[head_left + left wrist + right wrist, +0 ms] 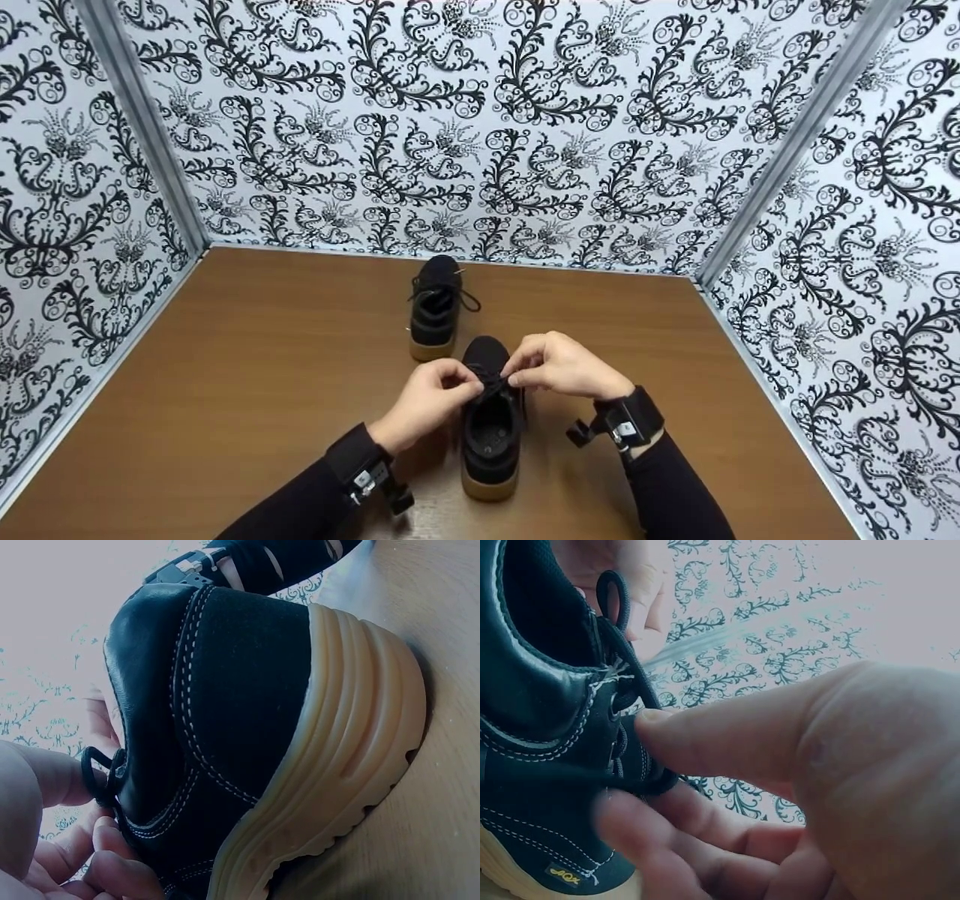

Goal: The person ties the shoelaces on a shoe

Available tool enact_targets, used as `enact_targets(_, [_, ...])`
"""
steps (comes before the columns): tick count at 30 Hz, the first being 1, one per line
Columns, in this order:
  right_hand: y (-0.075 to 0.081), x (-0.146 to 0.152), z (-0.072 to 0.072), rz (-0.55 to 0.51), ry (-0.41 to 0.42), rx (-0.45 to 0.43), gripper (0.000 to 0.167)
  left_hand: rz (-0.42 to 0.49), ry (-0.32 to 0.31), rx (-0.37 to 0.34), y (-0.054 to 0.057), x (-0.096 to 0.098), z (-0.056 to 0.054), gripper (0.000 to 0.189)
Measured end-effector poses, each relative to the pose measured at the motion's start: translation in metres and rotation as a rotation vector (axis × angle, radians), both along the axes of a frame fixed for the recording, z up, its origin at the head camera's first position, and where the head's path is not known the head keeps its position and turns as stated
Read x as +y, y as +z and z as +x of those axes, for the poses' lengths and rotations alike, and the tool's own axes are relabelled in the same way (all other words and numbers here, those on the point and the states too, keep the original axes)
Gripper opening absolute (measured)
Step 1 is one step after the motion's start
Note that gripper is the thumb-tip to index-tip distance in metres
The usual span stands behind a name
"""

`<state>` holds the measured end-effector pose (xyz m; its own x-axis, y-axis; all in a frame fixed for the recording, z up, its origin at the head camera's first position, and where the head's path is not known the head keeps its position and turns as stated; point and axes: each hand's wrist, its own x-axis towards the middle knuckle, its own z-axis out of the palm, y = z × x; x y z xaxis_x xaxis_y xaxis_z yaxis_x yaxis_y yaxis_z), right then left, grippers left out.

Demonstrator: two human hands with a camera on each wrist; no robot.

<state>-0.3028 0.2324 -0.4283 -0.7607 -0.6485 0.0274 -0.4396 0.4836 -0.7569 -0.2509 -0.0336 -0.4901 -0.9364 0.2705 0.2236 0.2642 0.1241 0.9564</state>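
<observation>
A black shoe (489, 466) with a tan rubber sole stands upright on the table, heel toward me. My left hand (429, 396) comes in from the left and pinches a loop of the black shoelace (91, 769) between thumb and fingers, just above the tongue. On the other side my right hand (568, 367) holds another part of the lace between its thumb (712, 731) and fingers. White stitching runs along the shoe's side, and a small label with yellow lettering (564, 875) sits low on it. The fingers hide part of the lacing.
A second black shoe (435, 315) with the same tan sole stands farther back and slightly left, its laces hanging loose at the sides. Brown wooden table (300, 322) surrounds both shoes. Patterned black-and-white walls (450, 150) close off the back and sides.
</observation>
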Motion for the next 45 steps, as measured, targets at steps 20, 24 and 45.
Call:
enact_targets(20, [0.0015, -0.0033, 0.0036, 0.077, 0.012, 0.036, 0.011, -0.033, 0.004, 0.028, -0.0017, -0.0007, -0.0009, 0.009])
enact_targets(24, [0.0034, -0.0053, 0.0058, 0.067, 0.020, 0.038, 0.014, -0.028, 0.002, 0.024, -0.0015, -0.0010, -0.0013, 0.009])
enact_targets(45, [0.0031, -0.0068, 0.0057, 0.039, -0.025, -0.005, 0.007, -0.038, -0.017, -0.016, 0.0005, -0.0036, -0.0008, 0.013])
